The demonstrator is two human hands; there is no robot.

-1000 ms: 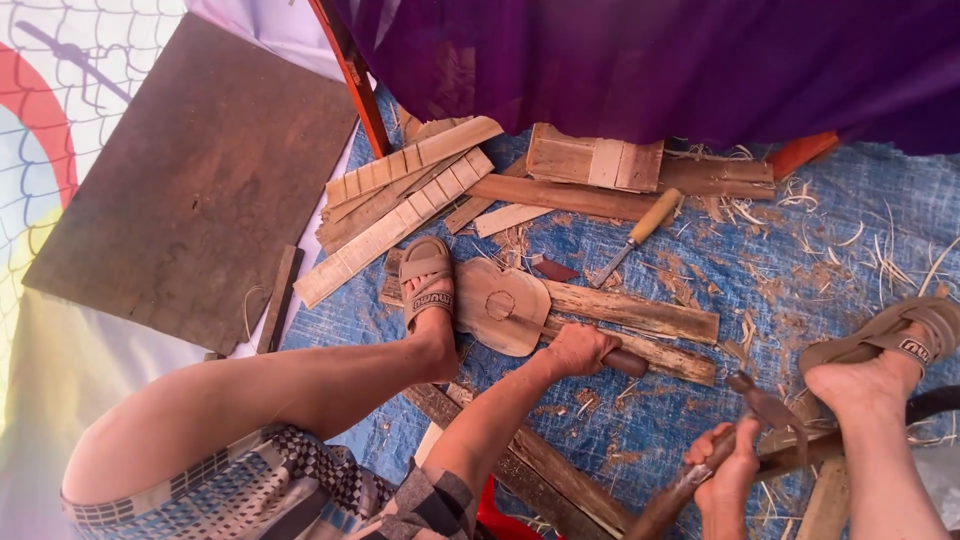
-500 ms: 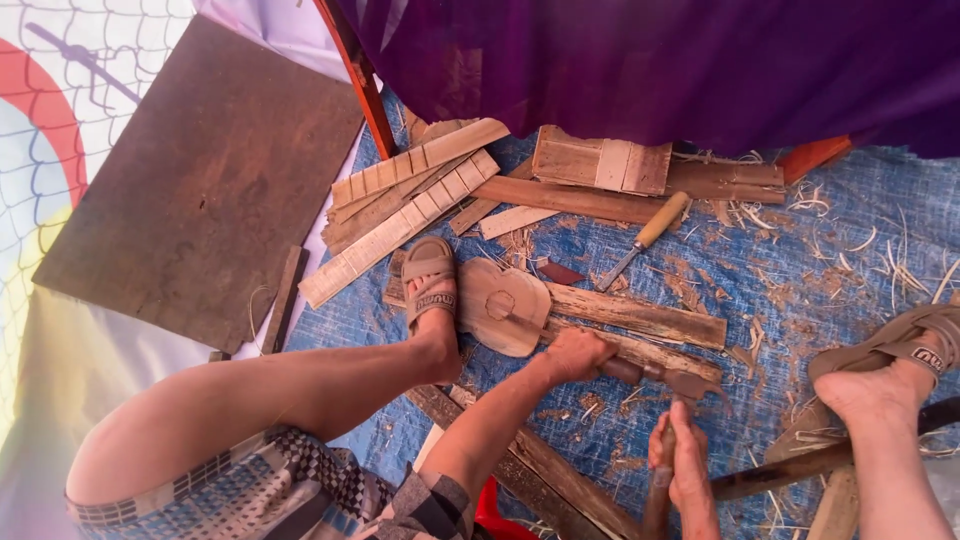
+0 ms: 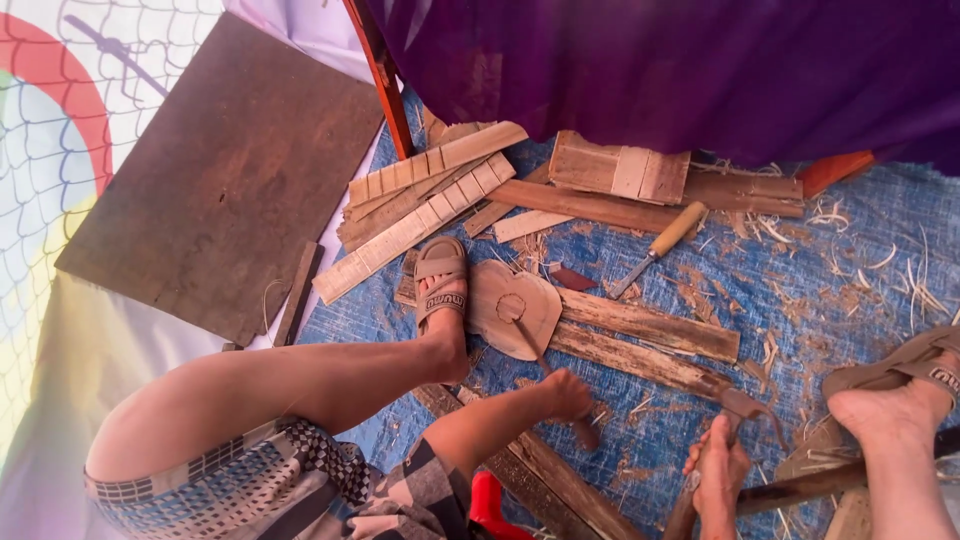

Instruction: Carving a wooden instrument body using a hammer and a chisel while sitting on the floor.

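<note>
Newly raised chisel (image 3: 530, 345), tip seemingly toward heart-shaped wood (image 3: 515, 305).

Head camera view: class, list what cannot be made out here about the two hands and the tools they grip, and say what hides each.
- Left hand: its fingers hide the handle of the chisel.
- Right hand: the bottom edge cuts off the wrist, and the hammer head is blurred.
- Chisel tip on the heart-shaped wood piece: too small to see how deep it sits.
- Purple cloth: covers everything behind it.

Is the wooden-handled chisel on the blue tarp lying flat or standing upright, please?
Lying flat: the chisel rests lengthwise on the blue tarp, untouched by either hand.
</note>
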